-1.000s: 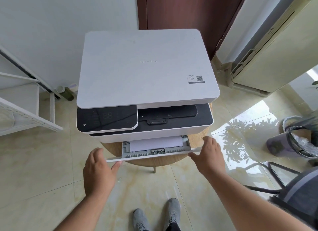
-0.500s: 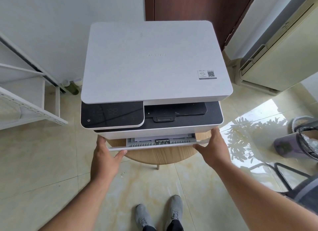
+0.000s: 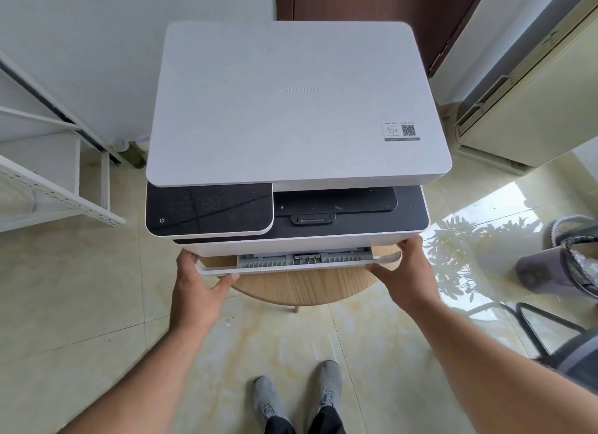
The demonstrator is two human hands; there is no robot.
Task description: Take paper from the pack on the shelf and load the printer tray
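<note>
A white printer [image 3: 291,110] with a black control panel sits on a round wooden stool [image 3: 301,288]. Its paper tray [image 3: 297,265] sticks out only a little at the bottom front; just its grey ribbed inner edge shows, and the paper inside is hidden. My left hand [image 3: 197,285] grips the tray's left front corner, thumb under the lip. At the tray's right front corner my right hand [image 3: 407,272] holds the edge. No paper pack is in view.
A white metal shelf [image 3: 48,187] stands at the left against the wall. A purple bin with a dark liner [image 3: 563,265] and a black metal frame [image 3: 547,323] are at the right. A cream air-conditioner unit [image 3: 530,103] stands at the back right. My grey shoes [image 3: 297,395] are on the tiled floor.
The tray has slid most of the way into the printer; the white paper seen in it a second ago is now hidden. Both hands moved forward with the tray.
</note>
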